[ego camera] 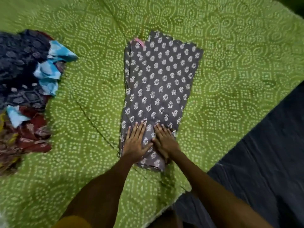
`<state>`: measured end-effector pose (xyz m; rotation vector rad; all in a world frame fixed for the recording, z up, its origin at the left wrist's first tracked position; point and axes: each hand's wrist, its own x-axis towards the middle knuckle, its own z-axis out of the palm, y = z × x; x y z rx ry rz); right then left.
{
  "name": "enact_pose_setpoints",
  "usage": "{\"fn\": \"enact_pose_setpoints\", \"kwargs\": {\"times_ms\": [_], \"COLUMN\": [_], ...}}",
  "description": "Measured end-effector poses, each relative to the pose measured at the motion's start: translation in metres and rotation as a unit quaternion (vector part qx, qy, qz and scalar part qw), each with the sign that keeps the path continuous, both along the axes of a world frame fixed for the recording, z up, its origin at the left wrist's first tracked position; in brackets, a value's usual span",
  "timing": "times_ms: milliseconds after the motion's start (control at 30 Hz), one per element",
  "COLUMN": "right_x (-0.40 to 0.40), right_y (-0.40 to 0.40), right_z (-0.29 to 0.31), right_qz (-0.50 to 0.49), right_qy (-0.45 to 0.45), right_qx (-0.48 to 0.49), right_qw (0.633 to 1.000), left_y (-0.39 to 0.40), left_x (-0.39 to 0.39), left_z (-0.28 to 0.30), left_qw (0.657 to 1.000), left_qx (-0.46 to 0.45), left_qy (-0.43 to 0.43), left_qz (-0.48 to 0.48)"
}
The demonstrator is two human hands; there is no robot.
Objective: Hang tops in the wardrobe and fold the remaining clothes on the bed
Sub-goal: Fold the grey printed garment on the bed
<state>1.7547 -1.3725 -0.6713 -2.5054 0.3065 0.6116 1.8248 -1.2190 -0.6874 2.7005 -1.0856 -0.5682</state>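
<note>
Nearest to us, both bare forearms reach out over the bed, and our hands lie side by side on the near end of a grey garment printed with small white flower sprigs. Our left hand is spread flat, fingers straight and slightly fanned, palm pressing the cloth down. Our right hand lies just beside it, fingers straight and close together, also pressing flat on the fabric, its thumb almost touching the left thumb. Neither hand pinches or curls round anything. The garment lies stretched lengthwise away from us on the green bedspread with its pale dotted pattern, narrow at the near end under our hands and wider at the far end, where a bit of pink edge shows at the left corner. Well apart to the left sits a blurred pile of clothes in dark blue, light blue and maroon. At the right, a dark cloth borders the bedspread.
</note>
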Motion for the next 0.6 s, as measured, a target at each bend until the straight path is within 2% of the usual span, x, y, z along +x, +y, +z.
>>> {"fn": "enact_pose_setpoints", "kwargs": {"times_ms": [67,133,233,333,467,600], "right_x": [0.015,0.041,0.089,0.142,0.181,0.175], "right_y": [-0.021,-0.042,-0.066,-0.107,-0.171,-0.141], "right_z": [-0.02,-0.032,-0.035,-0.035,-0.031,-0.027], "right_qz": [0.028,0.041,-0.003,-0.107,-0.259,-0.302], "right_qy": [-0.052,-0.064,-0.079,-0.096,-0.052,-0.012], "right_qx": [-0.051,-0.078,-0.132,-0.14,-0.136,-0.15], "right_qw": [0.997,0.994,0.988,0.98,0.955,0.941], "left_y": [0.002,0.001,0.006,0.008,0.01,0.005], "left_x": [-0.002,0.0,-0.001,-0.002,-0.003,-0.002], "left_z": [-0.022,-0.038,-0.048,-0.054,-0.056,-0.053], "left_qw": [1.0,0.999,0.996,0.995,0.994,0.994], "left_qx": [-0.014,-0.027,-0.04,-0.054,-0.069,-0.062], "left_qy": [-0.02,-0.039,-0.074,-0.085,-0.089,-0.084], "left_qz": [0.008,0.013,0.014,0.017,0.013,0.008]}}
